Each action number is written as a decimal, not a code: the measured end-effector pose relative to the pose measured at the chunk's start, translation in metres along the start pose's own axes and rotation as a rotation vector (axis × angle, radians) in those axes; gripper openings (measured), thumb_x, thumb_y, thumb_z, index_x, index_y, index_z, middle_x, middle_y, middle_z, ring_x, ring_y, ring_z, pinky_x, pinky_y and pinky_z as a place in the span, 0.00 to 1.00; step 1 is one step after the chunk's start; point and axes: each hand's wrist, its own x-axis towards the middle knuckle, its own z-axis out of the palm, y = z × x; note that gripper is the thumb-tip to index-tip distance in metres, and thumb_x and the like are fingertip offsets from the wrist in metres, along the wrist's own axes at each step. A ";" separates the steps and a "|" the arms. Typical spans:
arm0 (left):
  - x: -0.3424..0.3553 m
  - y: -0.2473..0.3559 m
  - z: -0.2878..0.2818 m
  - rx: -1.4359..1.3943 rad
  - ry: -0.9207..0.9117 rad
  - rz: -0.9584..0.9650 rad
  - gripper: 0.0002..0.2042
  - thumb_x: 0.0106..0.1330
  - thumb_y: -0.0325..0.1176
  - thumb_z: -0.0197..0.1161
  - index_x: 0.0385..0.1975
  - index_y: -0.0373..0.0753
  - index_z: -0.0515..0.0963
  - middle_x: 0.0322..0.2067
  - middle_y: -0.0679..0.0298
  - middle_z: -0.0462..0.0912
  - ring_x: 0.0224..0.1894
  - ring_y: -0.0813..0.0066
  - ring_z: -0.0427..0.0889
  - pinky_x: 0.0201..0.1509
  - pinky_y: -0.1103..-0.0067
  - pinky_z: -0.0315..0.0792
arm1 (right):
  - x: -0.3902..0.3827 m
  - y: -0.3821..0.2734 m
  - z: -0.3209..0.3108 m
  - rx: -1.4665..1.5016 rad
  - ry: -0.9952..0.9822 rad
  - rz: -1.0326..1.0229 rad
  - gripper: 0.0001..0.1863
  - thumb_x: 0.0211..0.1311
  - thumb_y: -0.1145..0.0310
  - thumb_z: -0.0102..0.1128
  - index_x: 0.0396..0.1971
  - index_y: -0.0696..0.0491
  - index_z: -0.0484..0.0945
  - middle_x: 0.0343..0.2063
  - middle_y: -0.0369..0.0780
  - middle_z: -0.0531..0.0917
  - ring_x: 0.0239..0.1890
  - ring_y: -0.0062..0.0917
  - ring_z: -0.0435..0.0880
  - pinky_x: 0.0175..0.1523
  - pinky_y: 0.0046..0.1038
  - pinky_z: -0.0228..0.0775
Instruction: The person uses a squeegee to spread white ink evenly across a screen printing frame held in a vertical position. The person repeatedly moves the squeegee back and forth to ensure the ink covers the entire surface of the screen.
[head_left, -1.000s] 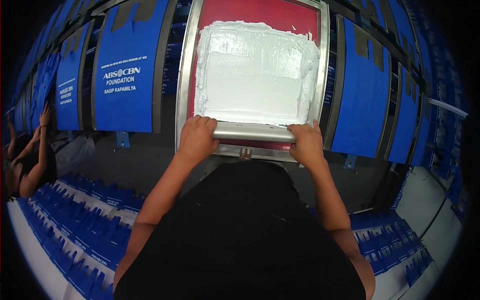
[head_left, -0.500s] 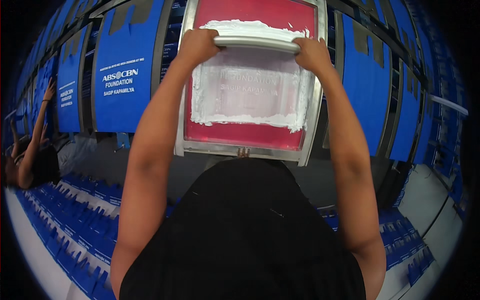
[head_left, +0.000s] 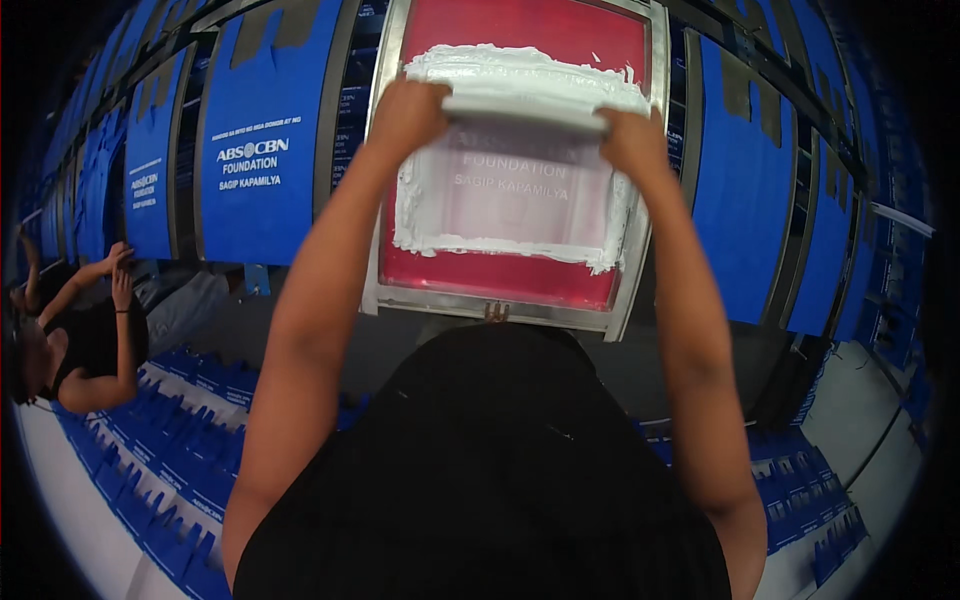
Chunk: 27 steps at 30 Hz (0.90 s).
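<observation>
Both hands grip a long squeegee (head_left: 525, 113), slightly blurred, laid across a printing screen. My left hand (head_left: 408, 120) is closed round its left end, and my right hand (head_left: 634, 142) round its right end. The screen has a metal frame (head_left: 560, 319) with red mesh (head_left: 540, 22) around a pale see-through window (head_left: 515, 215), where lettering shows faintly. Thick white ink (head_left: 505, 62) rings this window, heaviest on the side beyond the squeegee. A small metal fitting (head_left: 497, 312) sits at the middle of the frame's near edge.
Flat blue printed bags (head_left: 258, 170) lie in a row to the left, and more blue bags (head_left: 742, 200) to the right, with dark strips between. Another person (head_left: 100, 340) works at far left. Lower down, several rows of blue bags (head_left: 165, 470) are spread out.
Both hands have drawn the squeegee a little nearer to me over the screen. The view has shifted slightly. At far left, the other person's raised arm has come down to the bags' near edge.
</observation>
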 end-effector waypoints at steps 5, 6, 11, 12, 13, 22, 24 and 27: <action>-0.018 0.007 -0.021 -0.077 -0.050 -0.055 0.13 0.51 0.40 0.69 0.35 0.44 0.84 0.26 0.54 0.83 0.31 0.53 0.83 0.38 0.63 0.77 | -0.020 0.006 -0.003 0.116 0.011 -0.041 0.23 0.45 0.72 0.58 0.46 0.47 0.82 0.28 0.46 0.84 0.35 0.39 0.83 0.61 0.45 0.59; -0.061 0.006 -0.019 -0.045 -0.210 -0.109 0.18 0.49 0.40 0.72 0.39 0.40 0.83 0.29 0.53 0.84 0.34 0.56 0.84 0.43 0.66 0.75 | -0.052 -0.023 -0.022 0.089 -0.214 -0.006 0.23 0.43 0.73 0.59 0.45 0.50 0.82 0.26 0.47 0.84 0.35 0.39 0.83 0.64 0.46 0.56; -0.197 0.067 0.003 -0.249 0.051 0.055 0.18 0.36 0.22 0.70 0.33 0.39 0.81 0.29 0.59 0.82 0.37 0.58 0.79 0.48 0.64 0.66 | -0.189 -0.060 0.027 0.248 -0.015 -0.001 0.20 0.42 0.78 0.59 0.39 0.48 0.82 0.32 0.40 0.85 0.42 0.34 0.82 0.71 0.55 0.42; -0.184 0.060 0.003 -0.221 0.018 0.039 0.18 0.36 0.22 0.69 0.33 0.39 0.81 0.29 0.59 0.82 0.37 0.57 0.79 0.47 0.64 0.67 | -0.178 -0.053 0.031 0.223 -0.015 -0.029 0.19 0.41 0.78 0.60 0.38 0.48 0.82 0.32 0.39 0.85 0.42 0.33 0.82 0.71 0.56 0.41; -0.155 0.048 0.008 -0.175 -0.075 -0.003 0.17 0.37 0.23 0.69 0.33 0.39 0.82 0.26 0.58 0.81 0.34 0.57 0.79 0.44 0.64 0.69 | -0.150 -0.040 0.034 0.141 -0.051 -0.036 0.20 0.42 0.77 0.60 0.39 0.47 0.83 0.32 0.40 0.85 0.41 0.33 0.82 0.71 0.54 0.42; -0.020 0.013 -0.029 -0.067 -0.134 -0.051 0.20 0.53 0.48 0.70 0.39 0.40 0.83 0.26 0.52 0.84 0.31 0.55 0.84 0.43 0.65 0.76 | -0.021 0.004 -0.007 0.157 -0.057 -0.009 0.21 0.45 0.71 0.59 0.44 0.47 0.83 0.26 0.46 0.84 0.37 0.36 0.84 0.61 0.42 0.58; -0.106 0.026 -0.024 -0.045 -0.242 -0.041 0.16 0.47 0.38 0.74 0.36 0.42 0.83 0.27 0.56 0.83 0.34 0.59 0.82 0.49 0.63 0.67 | -0.096 -0.025 -0.006 0.134 -0.152 -0.032 0.23 0.43 0.74 0.60 0.44 0.49 0.82 0.30 0.45 0.85 0.41 0.36 0.83 0.69 0.45 0.50; -0.191 0.063 -0.005 -0.254 -0.034 0.060 0.19 0.37 0.20 0.67 0.35 0.38 0.80 0.29 0.59 0.81 0.37 0.58 0.79 0.46 0.65 0.67 | -0.183 -0.058 0.009 0.144 -0.181 0.009 0.21 0.43 0.77 0.60 0.42 0.46 0.82 0.32 0.40 0.85 0.42 0.32 0.82 0.71 0.53 0.43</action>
